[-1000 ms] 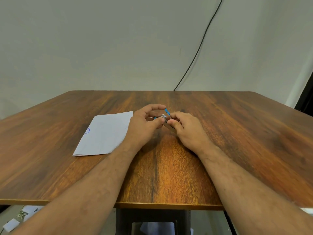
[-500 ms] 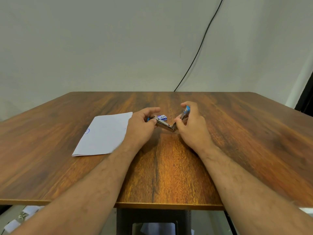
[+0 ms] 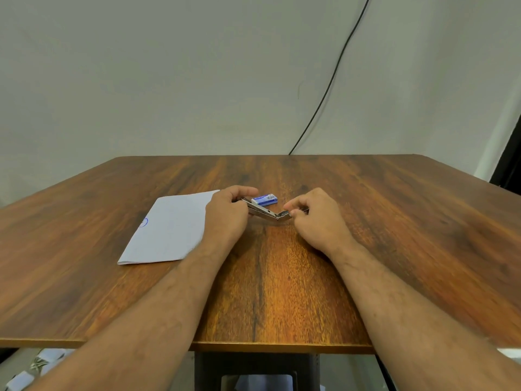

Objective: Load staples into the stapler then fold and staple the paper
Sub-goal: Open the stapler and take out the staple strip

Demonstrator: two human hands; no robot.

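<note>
Now that both hands, left [image 3: 225,214] and right [image 3: 317,214], grip the stapler [image 3: 267,214] swung fully open, the staple box [image 3: 264,199] stands uncovered, ready for loading.

single head-worn wide-angle view, looking forward and down across the table [image 3: 282,292] toward the wall [image 3: 197,80]. near edge close below, forearms entering from bottom corners.

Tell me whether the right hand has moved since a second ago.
Yes. The right hand has swung rightward, away from the left hand and the paper, folding the stapler open.
</note>
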